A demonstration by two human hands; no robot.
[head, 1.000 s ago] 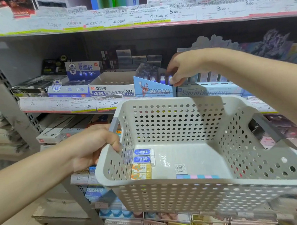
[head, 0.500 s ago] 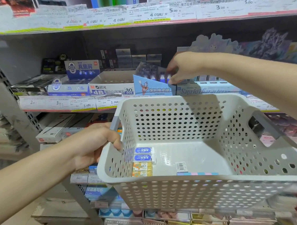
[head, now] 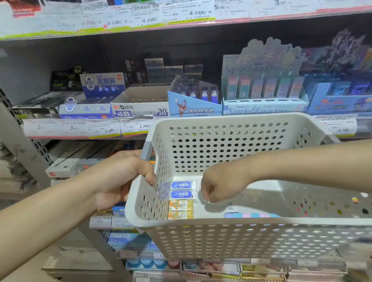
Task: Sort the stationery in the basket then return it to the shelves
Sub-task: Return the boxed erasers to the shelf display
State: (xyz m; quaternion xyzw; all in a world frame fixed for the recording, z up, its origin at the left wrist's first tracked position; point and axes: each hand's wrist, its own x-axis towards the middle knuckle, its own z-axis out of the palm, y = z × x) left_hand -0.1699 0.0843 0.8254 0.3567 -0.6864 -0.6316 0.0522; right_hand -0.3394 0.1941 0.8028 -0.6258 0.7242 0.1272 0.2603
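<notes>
Paper price tags [head: 135, 127] along edges.

A white perforated basket [head: 238, 234] is held in front of store shelves [head: 175, 24] lined with price tags. The left hand [head: 120, 177] grips the basket's left rim, fingers curled over the edge. The right hand [head: 220, 185] reaches down inside, fingers curled just right of two blue-labelled erasers [head: 183, 190] lying against the left wall; whether it holds anything cannot be told. Nearer lie two orange-and-yellow erasers [head: 180, 210], and a pastel striped item [head: 251, 215] sits by the near wall. Beyond, on the middle shelf, stands an open eraser box [head: 140, 109] beside a blue display carton [head: 194, 108].
</notes>
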